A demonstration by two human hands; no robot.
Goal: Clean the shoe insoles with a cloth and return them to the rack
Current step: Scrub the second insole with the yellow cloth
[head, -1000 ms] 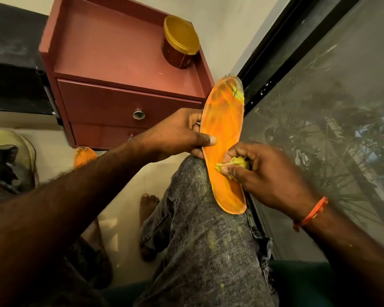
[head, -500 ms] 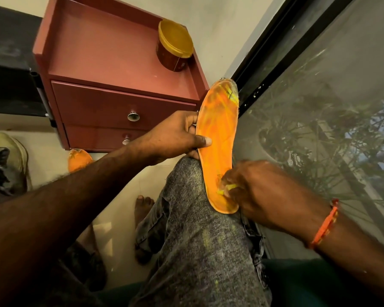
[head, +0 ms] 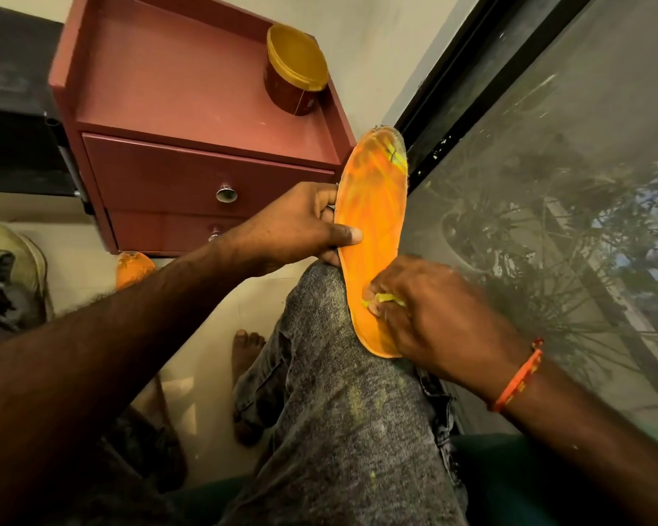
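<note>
An orange insole stands on my knee, its worn toe end pointing up toward the window. My left hand grips its left edge, thumb across the front and fingers behind. My right hand pinches a small yellow-green cloth and presses it against the lower part of the insole; most of the cloth is hidden under my fingers. A second orange insole lies on the floor under the cabinet.
A red-brown cabinet with two drawers stands ahead, a gold-lidded jar on its top. A dark-framed window runs along the right. A shoe sits at the left on the pale floor. My bare foot rests below.
My right hand with the cloth slid down the insole toward the heel and has come back up slightly. My left hand kept its hold.
</note>
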